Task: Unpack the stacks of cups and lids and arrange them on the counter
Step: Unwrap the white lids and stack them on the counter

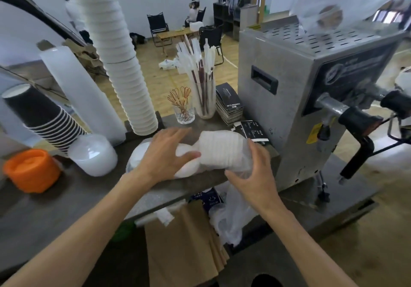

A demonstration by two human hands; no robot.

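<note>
A short stack of white lids (219,151) lies on its side in a clear plastic bag on the dark counter (66,197). My left hand (166,151) rests on its left end, fingers curled around the bag. My right hand (253,171) grips the right end and the loose plastic (231,217) hanging over the counter edge. A tall stack of white cups (120,53) stands behind, with a frosted clear stack (82,93) and a leaning stack of black cups (44,117) to its left.
An orange container (31,170) and a domed clear lid stack (93,153) sit at the left. A glass of straws (203,100), a small glass of picks (183,111) and a pile of black cards (229,104) stand behind. A steel machine (311,86) fills the right. Brown paper bags (184,242) lie below.
</note>
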